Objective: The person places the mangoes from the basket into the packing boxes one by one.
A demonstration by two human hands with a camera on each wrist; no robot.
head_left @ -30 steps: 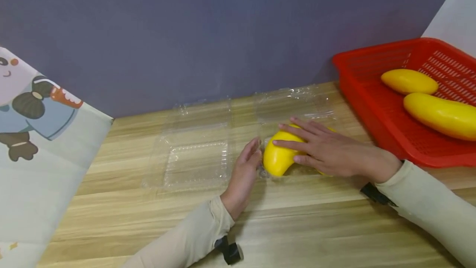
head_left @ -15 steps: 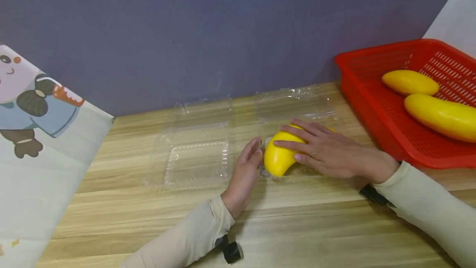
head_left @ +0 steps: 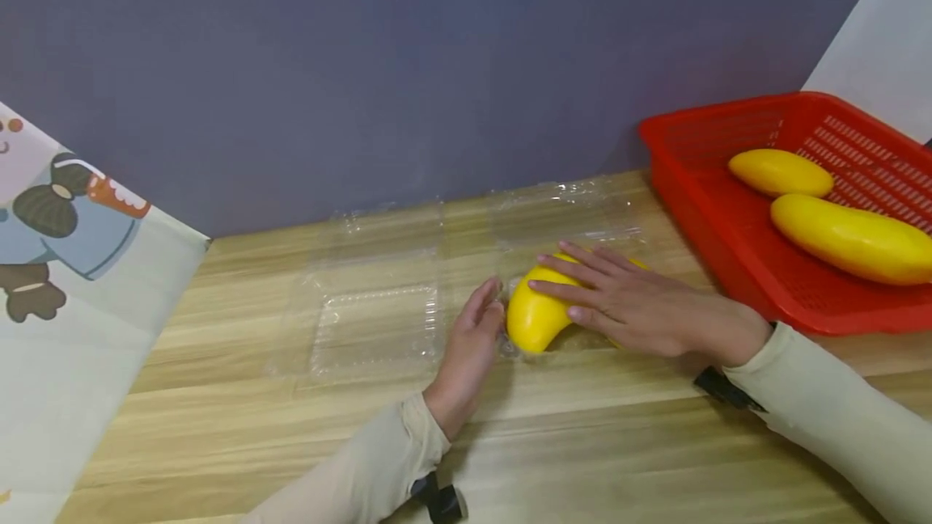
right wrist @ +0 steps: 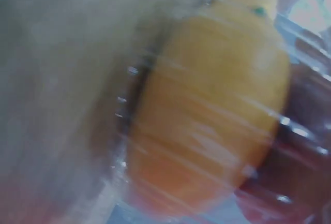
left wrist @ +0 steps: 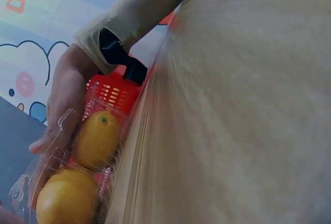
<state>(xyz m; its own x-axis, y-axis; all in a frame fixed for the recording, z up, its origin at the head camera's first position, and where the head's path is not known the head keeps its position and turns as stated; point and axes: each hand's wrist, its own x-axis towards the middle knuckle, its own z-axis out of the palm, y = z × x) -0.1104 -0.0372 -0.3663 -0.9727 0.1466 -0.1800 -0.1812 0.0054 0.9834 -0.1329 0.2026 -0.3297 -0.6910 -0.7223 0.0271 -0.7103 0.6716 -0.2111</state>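
Observation:
A clear plastic clamshell box, its lid laid back, holds yellow mangoes. The left mango shows its curved end, while my right hand lies across the mangoes with fingers spread and straight. At the box's left side, my left hand stands with its fingers along the wall, beside the mango. In the left wrist view two mangoes show through the box wall, a near mango and a farther mango with a green stem spot. Ridged plastic covers a mango in the right wrist view.
Another open clear box is on the wooden table to the left. A red basket at the right holds a small mango and a longer mango. A dark wall stands behind.
The head view has shifted slightly, so the basket and boxes sit a little lower and farther left. Both hands keep nearly the same place on the box and mangoes.

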